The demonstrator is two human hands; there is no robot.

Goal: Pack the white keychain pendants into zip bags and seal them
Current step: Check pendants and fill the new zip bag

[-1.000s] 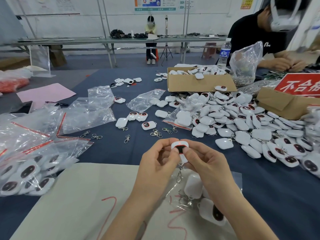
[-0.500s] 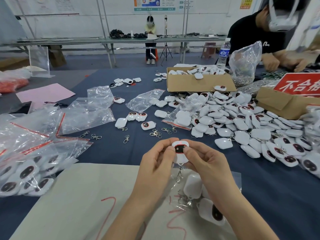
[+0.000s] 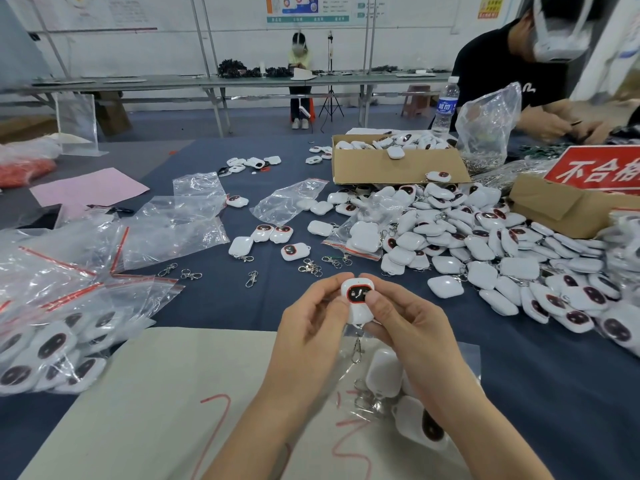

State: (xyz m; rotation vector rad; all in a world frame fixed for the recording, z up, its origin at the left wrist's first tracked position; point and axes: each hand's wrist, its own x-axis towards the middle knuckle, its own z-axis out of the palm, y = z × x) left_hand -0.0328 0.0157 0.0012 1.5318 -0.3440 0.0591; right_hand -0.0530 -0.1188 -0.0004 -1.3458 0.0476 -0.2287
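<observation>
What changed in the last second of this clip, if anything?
Little. Both thumbs slid outward on the pendant, so more of its dark window shows. The left hand and right hand keep their grip on it, in the same spot above the bag. The clasp still hangs below, and the pile is unchanged.

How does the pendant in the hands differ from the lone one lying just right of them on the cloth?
The held pendant is pinched upright between left hand and right hand, dark face showing; the lone pendant lies flat on the blue cloth, plain white side up, untouched. Both are white, rounded.
</observation>
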